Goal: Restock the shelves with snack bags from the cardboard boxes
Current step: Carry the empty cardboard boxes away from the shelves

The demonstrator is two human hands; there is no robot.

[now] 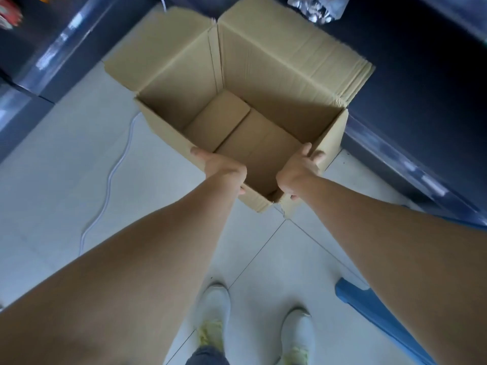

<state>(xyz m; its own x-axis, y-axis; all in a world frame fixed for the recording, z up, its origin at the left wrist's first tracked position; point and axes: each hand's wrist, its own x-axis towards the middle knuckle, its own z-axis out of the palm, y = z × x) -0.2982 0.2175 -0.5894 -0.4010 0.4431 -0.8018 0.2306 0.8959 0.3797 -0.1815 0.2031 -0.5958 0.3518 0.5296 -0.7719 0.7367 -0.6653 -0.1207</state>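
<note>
An open cardboard box (pixel 263 83) sits straight ahead of me over the pale tiled floor, its flaps folded outward. Nothing lies inside; only the bare bottom flaps show. My left hand (pixel 224 168) grips the near left rim, thumb on the inner wall. My right hand (pixel 300 171) grips the near right rim, fingers curled over the edge. A silvery snack bag (pixel 316 6) lies on the dark shelf at the top right. Red and orange packets (pixel 10 14) show blurred at the top left.
Dark shelving runs along the left (pixel 29 75) and the right (pixel 421 88). A white cable (pixel 110 180) snakes across the floor on the left. A blue object (pixel 374 304) lies low on the right. My white shoes (pixel 214 309) stand below the box.
</note>
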